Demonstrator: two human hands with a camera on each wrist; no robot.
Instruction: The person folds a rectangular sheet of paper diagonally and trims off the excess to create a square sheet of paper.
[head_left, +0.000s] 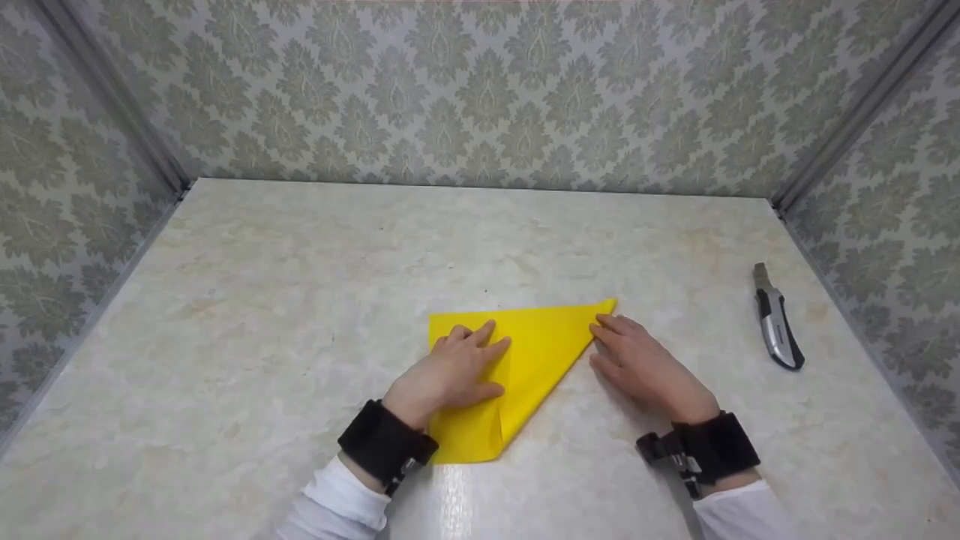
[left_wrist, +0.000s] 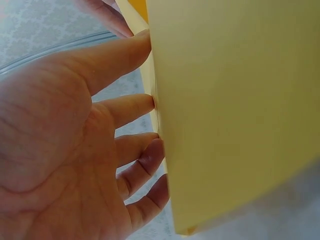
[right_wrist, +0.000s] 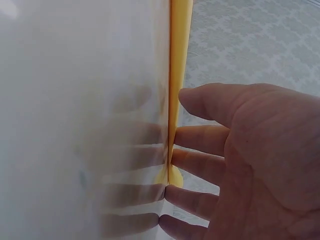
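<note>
A yellow sheet of paper (head_left: 551,352) lies on the table with its right side folded over into a slanted edge. My left hand (head_left: 459,367) rests on its left part, fingers spread and fingertips pressing the paper. At the upper right corner, my right hand (head_left: 649,367) touches the slanted fold with its fingertips. In the left wrist view the fingers (left_wrist: 131,107) reach straight to the paper (left_wrist: 235,100). The right wrist view shows fairly straight fingers (right_wrist: 200,140) along the paper's thin edge (right_wrist: 179,65), with the thumb just beside it.
A utility knife (head_left: 778,322) with a grey and black handle lies to the right of my right hand. The pale marbled table (head_left: 262,300) is bordered by patterned wall panels (head_left: 480,90) at the back and both sides.
</note>
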